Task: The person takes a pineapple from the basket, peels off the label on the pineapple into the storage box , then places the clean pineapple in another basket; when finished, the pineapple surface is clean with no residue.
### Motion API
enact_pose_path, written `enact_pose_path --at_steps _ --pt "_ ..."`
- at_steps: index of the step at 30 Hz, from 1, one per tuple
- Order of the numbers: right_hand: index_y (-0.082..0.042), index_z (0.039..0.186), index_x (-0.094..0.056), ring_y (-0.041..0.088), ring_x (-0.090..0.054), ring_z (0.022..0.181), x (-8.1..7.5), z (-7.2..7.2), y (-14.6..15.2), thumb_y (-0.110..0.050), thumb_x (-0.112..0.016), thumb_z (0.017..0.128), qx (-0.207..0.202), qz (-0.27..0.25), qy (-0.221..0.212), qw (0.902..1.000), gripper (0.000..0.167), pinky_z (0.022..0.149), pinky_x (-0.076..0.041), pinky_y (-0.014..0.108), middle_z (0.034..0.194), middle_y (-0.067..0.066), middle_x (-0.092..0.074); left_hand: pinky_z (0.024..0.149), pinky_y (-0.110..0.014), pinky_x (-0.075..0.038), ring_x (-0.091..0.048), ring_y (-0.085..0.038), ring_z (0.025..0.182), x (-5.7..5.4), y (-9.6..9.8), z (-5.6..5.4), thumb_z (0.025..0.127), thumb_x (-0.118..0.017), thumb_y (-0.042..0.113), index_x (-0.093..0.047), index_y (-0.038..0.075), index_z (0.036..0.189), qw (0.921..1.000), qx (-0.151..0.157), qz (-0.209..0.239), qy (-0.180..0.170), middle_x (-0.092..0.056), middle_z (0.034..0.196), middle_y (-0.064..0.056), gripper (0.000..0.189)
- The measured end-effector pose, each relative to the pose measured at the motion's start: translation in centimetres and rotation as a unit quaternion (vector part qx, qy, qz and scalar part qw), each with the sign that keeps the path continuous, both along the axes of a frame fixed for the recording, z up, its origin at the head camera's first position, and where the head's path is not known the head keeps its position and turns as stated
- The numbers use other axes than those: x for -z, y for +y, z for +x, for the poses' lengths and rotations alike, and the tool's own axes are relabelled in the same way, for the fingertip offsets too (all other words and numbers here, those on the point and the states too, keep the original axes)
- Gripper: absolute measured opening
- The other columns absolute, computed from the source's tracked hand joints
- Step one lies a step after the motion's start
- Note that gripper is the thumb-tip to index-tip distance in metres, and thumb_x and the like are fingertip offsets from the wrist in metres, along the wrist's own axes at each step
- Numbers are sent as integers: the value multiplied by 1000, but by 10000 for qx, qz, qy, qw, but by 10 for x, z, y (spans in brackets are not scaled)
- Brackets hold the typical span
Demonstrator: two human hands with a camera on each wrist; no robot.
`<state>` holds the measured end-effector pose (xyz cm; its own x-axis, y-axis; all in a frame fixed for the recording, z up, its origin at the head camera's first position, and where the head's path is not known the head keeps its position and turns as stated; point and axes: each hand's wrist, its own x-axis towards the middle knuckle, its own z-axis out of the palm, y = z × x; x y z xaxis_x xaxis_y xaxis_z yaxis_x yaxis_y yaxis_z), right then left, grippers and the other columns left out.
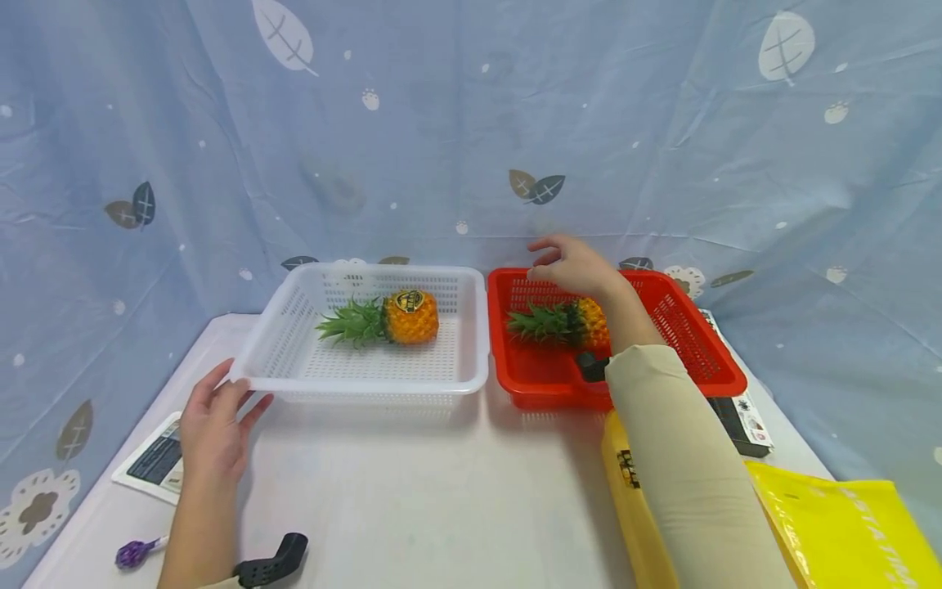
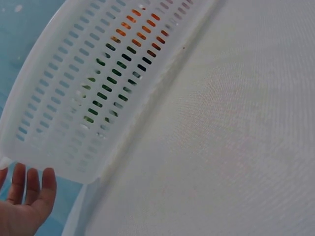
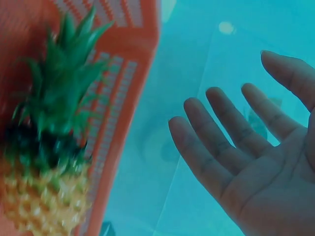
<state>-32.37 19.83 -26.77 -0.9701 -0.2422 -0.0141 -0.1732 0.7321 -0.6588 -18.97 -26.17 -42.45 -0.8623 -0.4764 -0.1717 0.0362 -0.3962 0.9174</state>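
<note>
My left hand (image 1: 213,425) is at the near left corner of a white plastic basket (image 1: 361,385), its fingers beside and under the rim. In the left wrist view the fingers (image 2: 33,189) look relaxed against that corner. A pineapple (image 1: 412,317) with green leaves and a dark round label lies in the white basket. My right hand (image 1: 570,266) is raised over a red plastic basket (image 1: 684,327) and holds nothing. Its fingers are spread in the right wrist view. Another pineapple (image 3: 47,191) lies in the red basket, partly hidden by the arm in the head view.
A white device with a dark panel (image 1: 156,458) and a purple-wrapped lollipop (image 1: 132,554) lie at the left. To the right are a yellow object with dark print (image 1: 625,499), a yellow packet (image 1: 846,523) and a black-and-white box (image 1: 746,425). A patterned blue curtain (image 1: 441,123) hangs behind.
</note>
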Motion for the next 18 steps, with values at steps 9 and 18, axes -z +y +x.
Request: enact_pose_path --at_steps 9,18 --pt "-17 149 -51 35 -58 129 1 -4 -34 -26 -65 99 -74 -638 -225 9977 52 106 -52 52 147 15 -57 75 -22 -63 -60 -12 116 0 1 -2 104 -62 18 -50 21 152 9999 -86 -133 56 -54 133 5 50" --pt "-19 148 -53 35 -58 130 3 -8 -63 -26 -66 100 -173 -1280 -446 9906 50 108 -52 53 145 12 -58 75 -22 -62 -59 -13 117 -1 2 -2 104 -62 20 -49 22 152 9997 -88 -224 -40 -54 135 5 50"
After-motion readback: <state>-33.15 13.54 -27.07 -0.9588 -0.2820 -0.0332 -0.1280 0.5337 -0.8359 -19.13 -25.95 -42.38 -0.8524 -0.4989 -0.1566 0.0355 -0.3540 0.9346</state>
